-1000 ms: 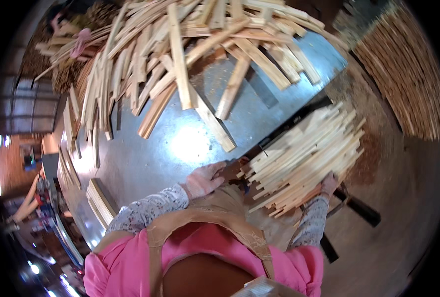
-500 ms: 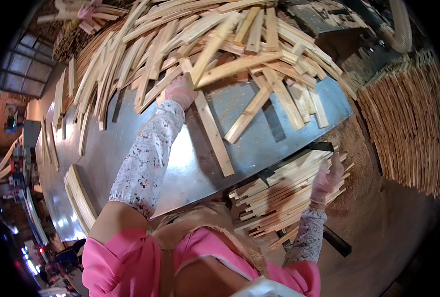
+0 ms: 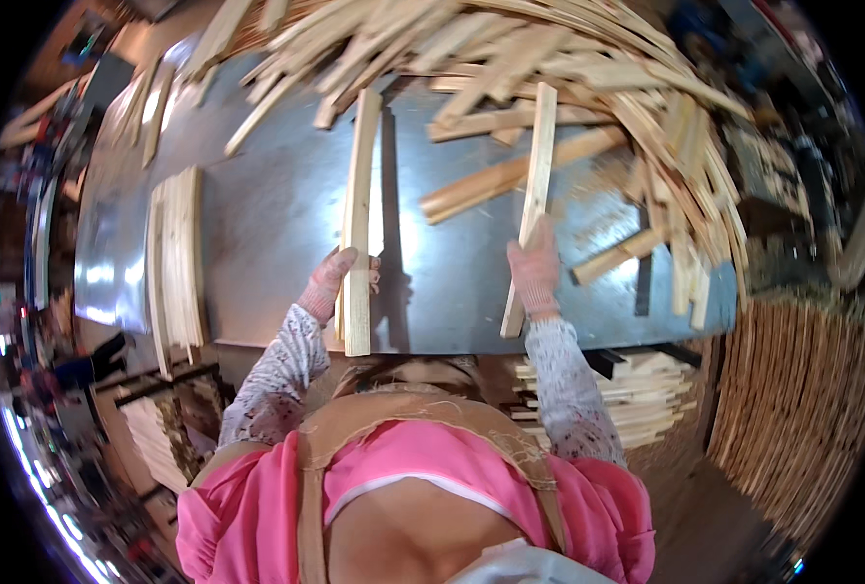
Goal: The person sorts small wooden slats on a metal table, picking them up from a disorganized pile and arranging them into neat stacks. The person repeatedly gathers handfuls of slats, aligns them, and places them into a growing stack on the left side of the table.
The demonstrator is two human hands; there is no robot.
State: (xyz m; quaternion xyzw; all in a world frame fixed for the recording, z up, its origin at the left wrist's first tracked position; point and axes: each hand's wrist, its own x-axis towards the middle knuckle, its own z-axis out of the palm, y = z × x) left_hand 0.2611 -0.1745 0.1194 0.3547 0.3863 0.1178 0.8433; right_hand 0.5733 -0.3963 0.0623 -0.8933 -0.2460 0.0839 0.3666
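Note:
My left hand (image 3: 329, 282), in a pinkish glove, is closed round pale wooden strips (image 3: 357, 214) lifted above the metal table; a second strip's edge shows beside the front one. My right hand (image 3: 535, 265), gloved alike, grips a single wooden strip (image 3: 539, 156) that stands lengthwise away from me. The two held pieces are apart and nearly parallel. Between them on the shiny metal table (image 3: 286, 195) falls a dark shadow. Just beyond my right hand lies a thick strip (image 3: 520, 173) at a slant.
A large loose heap of wooden strips (image 3: 510, 68) covers the table's far side. A neat stack of strips (image 3: 175, 258) lies at its left. Below the front edge at right is a pile of strips (image 3: 646, 394). A tall bundle of rough slats (image 3: 792, 419) stands at far right.
The view has swung right to left over the table. My left hand has drawn back from the heap with strips. My right hand has risen from the lower pile and now holds a strip.

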